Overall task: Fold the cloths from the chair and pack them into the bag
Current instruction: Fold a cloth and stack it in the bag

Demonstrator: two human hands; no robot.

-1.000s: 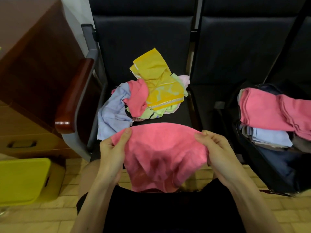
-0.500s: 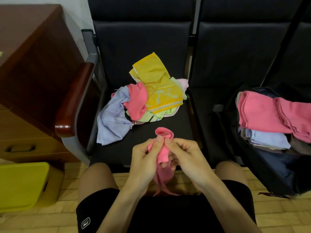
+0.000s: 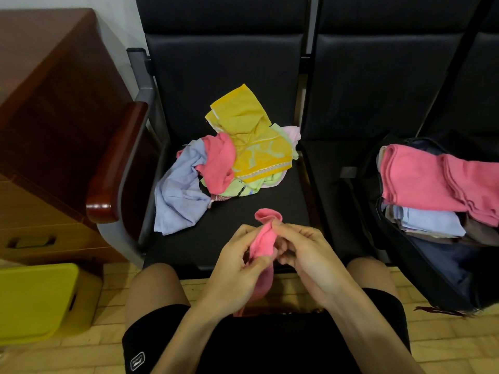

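Above the lap, both hands (image 3: pixel 272 255) pinch a bunched pink cloth (image 3: pixel 263 238).

We see bare black padded seat (image 3: pixel 189 244) between the heap of crumpled coloured cloths (image 3: pixel 229 168) and the front edge. A glossy brown wooden armrest (image 3: pixel 116 163) walls the left; the open dark fabric bag (image 3: pixel 432 271), stacked full, blocks the right.

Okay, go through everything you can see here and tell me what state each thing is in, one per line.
pink cloth: bunched lengthwise, gripped by both hands.
left hand: pinches the pink cloth.
right hand: pinches the pink cloth.
cloth pile: crumpled, unfolded, on the chair seat.
bag: open, partly filled.
folded cloths: stacked in the bag.
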